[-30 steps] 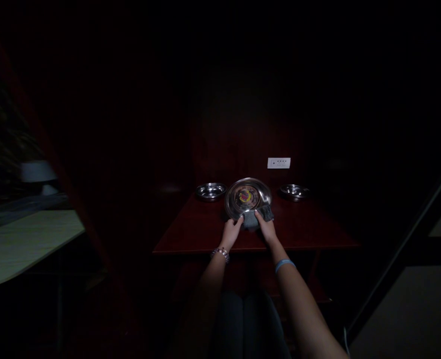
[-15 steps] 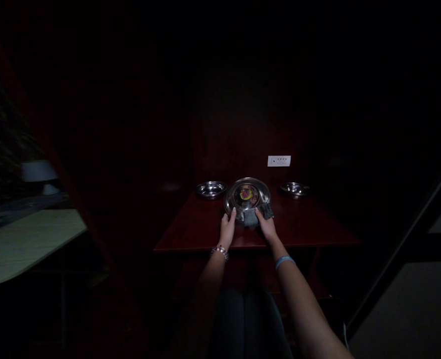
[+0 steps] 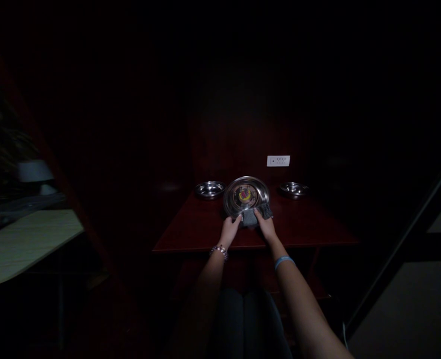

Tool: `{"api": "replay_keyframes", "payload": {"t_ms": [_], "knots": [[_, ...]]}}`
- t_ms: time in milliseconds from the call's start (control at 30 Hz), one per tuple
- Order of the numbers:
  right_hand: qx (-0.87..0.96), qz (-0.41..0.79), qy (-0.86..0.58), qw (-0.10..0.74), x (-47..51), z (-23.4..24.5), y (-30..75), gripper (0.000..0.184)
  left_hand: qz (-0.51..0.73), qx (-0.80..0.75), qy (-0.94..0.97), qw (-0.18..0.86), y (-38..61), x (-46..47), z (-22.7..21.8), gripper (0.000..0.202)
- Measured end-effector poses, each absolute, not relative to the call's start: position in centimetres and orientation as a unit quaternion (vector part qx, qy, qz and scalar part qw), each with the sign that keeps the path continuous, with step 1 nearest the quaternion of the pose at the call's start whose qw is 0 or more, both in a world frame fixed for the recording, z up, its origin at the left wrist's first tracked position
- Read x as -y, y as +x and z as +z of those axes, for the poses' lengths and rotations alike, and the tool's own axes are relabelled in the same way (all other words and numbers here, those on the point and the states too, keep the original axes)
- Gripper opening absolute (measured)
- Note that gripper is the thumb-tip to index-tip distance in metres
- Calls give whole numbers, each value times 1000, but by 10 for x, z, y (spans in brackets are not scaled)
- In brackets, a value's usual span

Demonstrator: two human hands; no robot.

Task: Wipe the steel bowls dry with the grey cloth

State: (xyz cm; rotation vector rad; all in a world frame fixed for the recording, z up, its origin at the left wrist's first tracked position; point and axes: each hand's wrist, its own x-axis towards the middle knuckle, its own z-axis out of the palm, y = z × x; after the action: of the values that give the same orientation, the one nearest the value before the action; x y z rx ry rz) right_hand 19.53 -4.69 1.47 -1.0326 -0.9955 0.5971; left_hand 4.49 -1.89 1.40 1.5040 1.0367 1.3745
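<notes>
A round steel plate (image 3: 246,195) with a coloured sticker in its middle stands tilted on a dark red table (image 3: 190,232). My left hand (image 3: 230,230) grips the plate's lower left rim, fingers curled on it. My right hand (image 3: 266,227) presses a grey cloth (image 3: 251,216) against the plate's lower edge, fingers closed on the cloth. A beaded bracelet is on my left wrist and a blue band on my right.
Two small steel bowls sit at the back of the table, one to the left (image 3: 210,189) and one to the right (image 3: 294,188). A white socket plate (image 3: 278,161) is on the dark wall behind. A pale table (image 3: 18,244) stands at far left.
My left hand has slid from the plate's left rim down toward its lower edge, nearer the cloth. The plate has tipped slightly. The right hand stays on the cloth.
</notes>
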Motion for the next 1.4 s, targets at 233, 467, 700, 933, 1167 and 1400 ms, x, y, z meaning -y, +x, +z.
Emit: {"api": "replay_keyframes", "payload": {"t_ms": [233,467,700,933,1167,1400], "knots": [[456,261,-482,701,43,10,197,55,611,-375,545,434,43,26,24,46],[451,261,-471,711,43,11,197,54,613,-360,552,436,42,30,26,49],[446,268,-462,718,46,13,195,53,548,-412,604,407,44,24,17,40],[450,262,-468,714,42,9,198,55,508,-434,636,385,44,23,15,35],[449,260,-473,713,40,7,198,55,511,-436,640,373,45,21,15,36],[453,257,-469,714,47,14,195,52,522,-426,627,390,44,22,15,42]]}}
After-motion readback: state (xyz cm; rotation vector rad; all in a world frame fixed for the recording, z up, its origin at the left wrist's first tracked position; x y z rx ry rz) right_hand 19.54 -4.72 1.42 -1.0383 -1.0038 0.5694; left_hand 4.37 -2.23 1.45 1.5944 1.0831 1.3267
